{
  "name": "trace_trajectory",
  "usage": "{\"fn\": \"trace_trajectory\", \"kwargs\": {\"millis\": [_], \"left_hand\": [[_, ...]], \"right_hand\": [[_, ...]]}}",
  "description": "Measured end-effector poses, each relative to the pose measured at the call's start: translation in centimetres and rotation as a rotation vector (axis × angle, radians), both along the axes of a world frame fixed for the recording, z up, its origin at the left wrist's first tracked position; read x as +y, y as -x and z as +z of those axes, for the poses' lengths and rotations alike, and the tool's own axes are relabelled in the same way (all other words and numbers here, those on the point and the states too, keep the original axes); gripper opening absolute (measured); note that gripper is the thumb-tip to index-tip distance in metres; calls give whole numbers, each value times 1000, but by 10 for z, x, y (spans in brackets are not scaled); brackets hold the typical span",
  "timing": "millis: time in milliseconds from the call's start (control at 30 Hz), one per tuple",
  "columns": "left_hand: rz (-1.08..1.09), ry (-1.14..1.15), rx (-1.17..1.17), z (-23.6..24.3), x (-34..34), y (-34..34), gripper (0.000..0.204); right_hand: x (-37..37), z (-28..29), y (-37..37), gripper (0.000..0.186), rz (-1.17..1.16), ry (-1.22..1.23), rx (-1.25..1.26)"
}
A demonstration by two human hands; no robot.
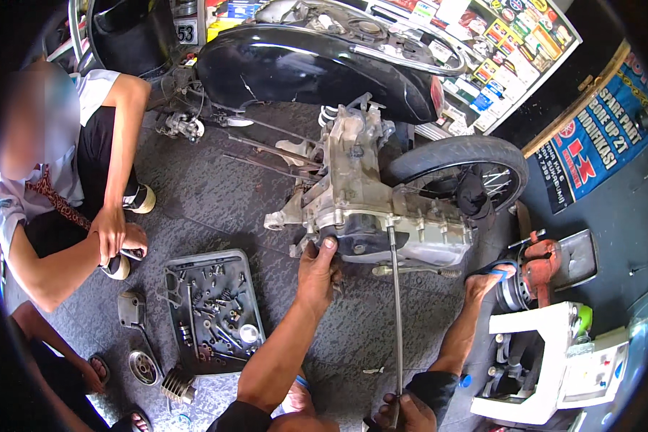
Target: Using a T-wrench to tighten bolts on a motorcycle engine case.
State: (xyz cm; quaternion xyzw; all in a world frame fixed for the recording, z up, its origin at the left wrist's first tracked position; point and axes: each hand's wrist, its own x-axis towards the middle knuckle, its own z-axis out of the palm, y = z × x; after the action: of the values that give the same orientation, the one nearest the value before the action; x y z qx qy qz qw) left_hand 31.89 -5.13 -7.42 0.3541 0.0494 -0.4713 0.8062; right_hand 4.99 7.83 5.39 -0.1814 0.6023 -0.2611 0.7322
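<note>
A grey metal engine casing (360, 173), with rear wheel (507, 165) beside it, lies on the floor in front of me. My left hand (317, 270) grips its near edge, thumb pressed by a dark round cover (360, 237) and fingers curled below. Low in the picture, my right hand (407, 414) closes around the lower end of a long metal T-handle wrench (397, 317). The wrench's far end meets the casing's near rim, right of the dark cover; the bolt there is hidden. Part of the handle is covered by my fingers.
A grey tray (252, 288) of bolts and small parts sits left of my left arm. Near it lie a cylinder (176, 385) and a round metal part (144, 367). A seated person (108, 165) is at left. A white stool-like box (536, 317) stands right.
</note>
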Motion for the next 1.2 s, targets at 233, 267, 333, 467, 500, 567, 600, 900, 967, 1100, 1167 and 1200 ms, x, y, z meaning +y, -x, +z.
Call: {"fn": "trace_trajectory", "kwargs": {"millis": [233,267,333,467,500,567,600,900,967,1100,1167,1200], "left_hand": [[5,-16,-24,9,0,1,51],[8,-12,-27,8,-1,0,51],[-9,29,-37,1,1,1,51],[-14,21,-22,3,1,1,51],[-13,13,-7,4,1,1,50],[-8,3,6,5,2,1,49],[-1,-6,0,4,2,1,48],[-9,-6,-16,5,2,-2,50],[-18,15,-19,4,3,-2,50],[-15,14,-14,4,1,2,48],[-8,21,-13,4,0,3,48],[2,5,-6,5,1,2,47]], "right_hand": [[15,-1,-12,32,254,479,369],[10,-10,-2,34,230,352,318],[-6,-12,15,33,96,-33,-11],[-7,-18,3,28,-60,-363,-154],[-6,-19,0,25,-68,-338,-59],[-8,-16,6,21,-105,-313,-45],[-8,-12,5,19,-34,-146,30],[17,-29,12,37,334,510,418],[1,-19,22,44,468,318,335],[-12,-18,7,40,-70,-367,-267],[-14,-14,0,37,-157,-344,-109],[-12,-10,-2,37,-158,-347,-109]]}}
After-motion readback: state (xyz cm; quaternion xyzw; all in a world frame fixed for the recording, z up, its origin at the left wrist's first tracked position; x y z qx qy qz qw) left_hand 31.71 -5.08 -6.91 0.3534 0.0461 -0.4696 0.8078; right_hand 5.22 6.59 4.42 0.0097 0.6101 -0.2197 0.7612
